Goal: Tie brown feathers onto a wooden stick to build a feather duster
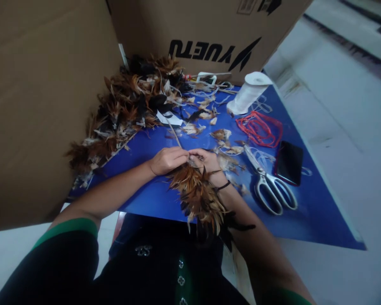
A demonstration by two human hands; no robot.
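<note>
Both my hands meet near the middle of the blue table, closed around a feather duster (198, 192) with brown and black feathers. Its thin bare stick (174, 132) runs from my fingers away toward the back. My left hand (170, 160) pinches at the stick just above the feathers. Beside it, my right hand (205, 161) is curled round the same spot, with its fingertips close to the left ones. The feathered part hangs toward my body over the table's front edge. Whatever fine strand lies between the fingertips is too small to make out.
A big feather pile (123, 101) lies back left against cardboard boxes (206, 25). To the right are a white ribbon spool (247, 95), red cord (258, 129), scissors (269, 184) and a dark phone (288, 163). Loose feathers (222, 134) are scattered on the blue table (317, 212).
</note>
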